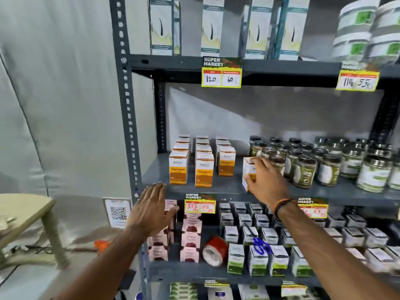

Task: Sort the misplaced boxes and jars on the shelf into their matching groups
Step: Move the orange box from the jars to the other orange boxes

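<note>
On the middle shelf (216, 187), three rows of white-and-orange turmeric boxes (203, 169) stand at the left. Dark-lidded jars (303, 169) fill the right side. My right hand (266, 180) grips one white-and-orange box (247, 172) that stands between the box rows and the jars, right next to the nearest jar. My left hand (151, 211) hovers flat with fingers spread in front of the shelf edge at the left, holding nothing.
The shelf below holds pink boxes (190, 234), a red tape roll (215, 251) and several white-and-green boxes (257, 260). Tall white boxes (211, 27) stand on the top shelf. Yellow price tags (221, 72) hang on shelf edges. A beige table (23, 211) is at the left.
</note>
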Demonstrator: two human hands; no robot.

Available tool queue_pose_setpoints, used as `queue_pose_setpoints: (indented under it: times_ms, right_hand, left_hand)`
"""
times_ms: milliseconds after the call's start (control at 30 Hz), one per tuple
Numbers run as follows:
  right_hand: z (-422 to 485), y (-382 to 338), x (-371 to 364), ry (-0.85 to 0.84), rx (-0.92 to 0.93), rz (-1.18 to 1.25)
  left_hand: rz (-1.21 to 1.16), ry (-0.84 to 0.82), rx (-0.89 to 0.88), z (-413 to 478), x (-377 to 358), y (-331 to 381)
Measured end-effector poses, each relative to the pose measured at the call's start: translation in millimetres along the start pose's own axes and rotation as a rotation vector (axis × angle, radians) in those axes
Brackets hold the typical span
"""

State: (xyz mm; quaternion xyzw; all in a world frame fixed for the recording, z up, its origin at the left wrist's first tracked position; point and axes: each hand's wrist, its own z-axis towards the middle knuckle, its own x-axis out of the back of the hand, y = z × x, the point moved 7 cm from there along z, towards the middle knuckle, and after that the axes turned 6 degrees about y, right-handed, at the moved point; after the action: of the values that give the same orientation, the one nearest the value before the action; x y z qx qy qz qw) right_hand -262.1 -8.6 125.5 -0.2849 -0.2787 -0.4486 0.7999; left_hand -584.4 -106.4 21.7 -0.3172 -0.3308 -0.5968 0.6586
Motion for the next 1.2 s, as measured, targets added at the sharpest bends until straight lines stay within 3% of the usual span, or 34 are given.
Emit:
queue_pose_setpoints:
  times_ms: [467, 567, 700, 1200]
  right_hand:
    - [6, -30, -25, 0.115, -0.042, 0.173]
    - [-2, -4, -40, 0.032, -0.193, 0.265]
    - [-4, 5, -63, -0.147, -0.217, 0.376]
    - [1, -11, -84, -0.184, -0.238, 0.373]
  left_hand:
    - [-0.014, 0.004, -0.006, 7, -5, -1]
    - [-0.007, 0.013, -0.011, 7, -8, -2]
    - [-0.004, 0.032, 0.015, 7, -12, -1]
    - [-0.014, 0.080, 0.050, 10, -11, 1]
